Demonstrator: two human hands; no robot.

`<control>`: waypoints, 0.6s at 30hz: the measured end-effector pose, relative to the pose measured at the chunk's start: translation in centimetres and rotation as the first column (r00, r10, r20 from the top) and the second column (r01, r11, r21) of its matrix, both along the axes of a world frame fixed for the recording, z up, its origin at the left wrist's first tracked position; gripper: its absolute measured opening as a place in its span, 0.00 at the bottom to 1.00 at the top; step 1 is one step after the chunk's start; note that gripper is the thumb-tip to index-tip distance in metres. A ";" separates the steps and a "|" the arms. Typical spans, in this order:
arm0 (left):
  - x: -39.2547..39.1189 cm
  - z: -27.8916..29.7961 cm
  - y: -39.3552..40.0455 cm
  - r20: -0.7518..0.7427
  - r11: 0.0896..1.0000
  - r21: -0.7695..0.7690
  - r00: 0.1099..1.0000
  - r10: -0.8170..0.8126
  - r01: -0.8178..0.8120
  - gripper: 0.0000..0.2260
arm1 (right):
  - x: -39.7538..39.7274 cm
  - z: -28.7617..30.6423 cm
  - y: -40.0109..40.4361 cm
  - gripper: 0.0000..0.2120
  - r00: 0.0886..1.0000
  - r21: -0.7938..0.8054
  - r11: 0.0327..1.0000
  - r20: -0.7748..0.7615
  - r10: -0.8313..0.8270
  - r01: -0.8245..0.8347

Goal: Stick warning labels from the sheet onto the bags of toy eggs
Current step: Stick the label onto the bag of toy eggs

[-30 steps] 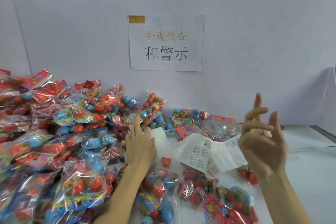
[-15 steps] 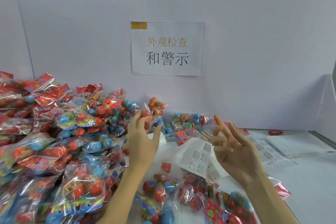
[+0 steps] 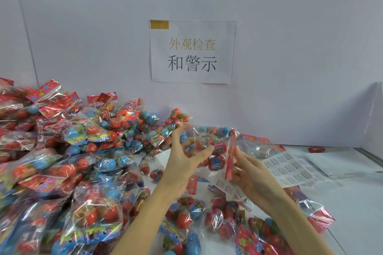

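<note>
On your left a deep heap of bags [image 3: 68,163] rises against the far wall [image 3: 83,27], too many to count: crinkly clear film, glossy and creased, round red and blue eggs inside, and flat red card headers printed with flowers. The heap runs off the left and near edges of the view, so there is no bare table on that side.

Your left hand [image 3: 182,161] is up in the middle, palm turned right, fingers spread and bent. Its fingertips touch the film of one raised bag [image 3: 213,149], pinching at the clear plastic; through it you can see a few red eggs and a blue one. Your right hand [image 3: 250,174] holds the same bag from the other side, fingers curled around its narrow red header edge, which stands nearly upright.

Under and just beyond your right hand lie the label sheets [image 3: 290,167]: thin white paper with small blocks of black print in rows. One sheet lies flat to the right, and a curled piece shows below your wrist; I cannot tell whether they are one sheet. More bags lie loose near you, between your forearms and along the near right.

On the wall above hangs one white paper sign [image 3: 192,51] with a yellow tab at its top left corner. Far right, the pale table top [image 3: 356,203] is smooth and open up to a raised side panel, with one small red object [image 3: 316,149] lying by the back wall.
</note>
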State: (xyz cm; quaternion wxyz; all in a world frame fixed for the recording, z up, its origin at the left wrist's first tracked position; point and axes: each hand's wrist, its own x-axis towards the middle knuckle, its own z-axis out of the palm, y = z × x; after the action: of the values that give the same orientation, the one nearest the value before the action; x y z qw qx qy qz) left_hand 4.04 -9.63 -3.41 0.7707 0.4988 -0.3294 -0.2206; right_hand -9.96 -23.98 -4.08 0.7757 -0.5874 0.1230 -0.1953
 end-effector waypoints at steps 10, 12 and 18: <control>-0.6 -0.2 -0.1 0.236 0.978 0.186 0.970 0.052 -0.097 0.09 | 0.0 0.5 1.3 0.16 0.934 -0.243 0.903 0.048 -0.354 0.354; -0.2 -0.3 -0.2 0.210 0.964 0.200 0.969 0.132 -0.174 0.09 | -0.2 0.7 1.5 0.14 0.922 -0.274 0.881 0.093 -0.376 0.387; 0.3 -0.4 -0.1 0.350 0.915 0.188 0.895 0.278 -0.357 0.08 | 0.1 0.4 1.6 0.12 0.937 -0.318 0.882 0.100 -0.335 0.349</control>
State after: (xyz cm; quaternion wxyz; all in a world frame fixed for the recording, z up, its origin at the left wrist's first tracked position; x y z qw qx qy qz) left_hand 4.38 -9.78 -3.80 0.6654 0.6671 -0.3318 -0.0476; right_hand -9.87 -22.36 -3.66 0.6220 -0.6738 0.1737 -0.3590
